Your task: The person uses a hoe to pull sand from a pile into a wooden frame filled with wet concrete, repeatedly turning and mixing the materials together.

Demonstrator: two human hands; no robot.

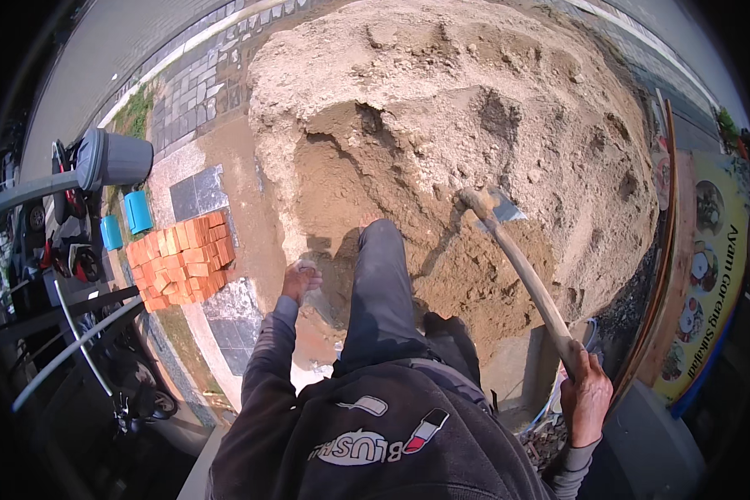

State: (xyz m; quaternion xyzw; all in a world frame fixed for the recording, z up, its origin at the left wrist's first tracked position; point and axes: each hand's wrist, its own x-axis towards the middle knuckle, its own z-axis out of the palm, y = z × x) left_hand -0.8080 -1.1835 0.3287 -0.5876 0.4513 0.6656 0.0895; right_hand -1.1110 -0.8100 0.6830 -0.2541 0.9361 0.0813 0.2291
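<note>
My right hand (pixel 586 392) grips the lower end of a long wooden handle. It belongs to a hoe (pixel 528 275), whose metal blade (pixel 508 209) rests against the slope of a large sand pile (pixel 412 144), partly hidden by the handle's end. My left hand (pixel 301 281) hangs to the left of my raised leg, fingers curled in a loose fist, and nothing shows in it. One leg (pixel 378 294) in dark trousers is planted forward on the darker, dug-out sand (pixel 328 181), with the foot mostly out of sight.
A stack of orange bricks (pixel 181 259) stands left, near blue containers (pixel 139 211) and a grey lidded bin (pixel 115 159). Metal poles (pixel 75 353) and parked motorbikes (pixel 78 262) lie farther left. Along the right run wooden boards (pixel 669 275) and a yellow banner (pixel 703 275) bearing writing.
</note>
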